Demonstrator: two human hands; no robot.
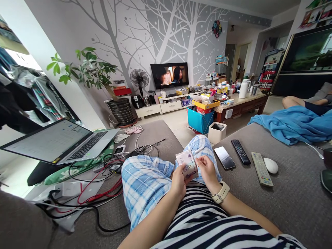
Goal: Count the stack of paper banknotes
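Note:
A small stack of banknotes (187, 164), the top one marked with a 5, is held above my lap. My left hand (178, 181) grips its lower left side, thumb on top. The fingers of my right hand (207, 169) are pinched at the right edge of the notes; whether a single note is between them is too small to tell. A pale watch (221, 193) sits on my right wrist. Beneath the notes are my crossed legs in blue plaid trousers (147, 176).
On the sofa to my right lie a phone (224, 158), a black remote (240, 151), a beige remote (261, 168) and a white mouse (270, 165). A laptop (75, 141) and tangled cables (111, 190) are at left. A person's leg (298, 101) rests by a blue blanket (293, 121).

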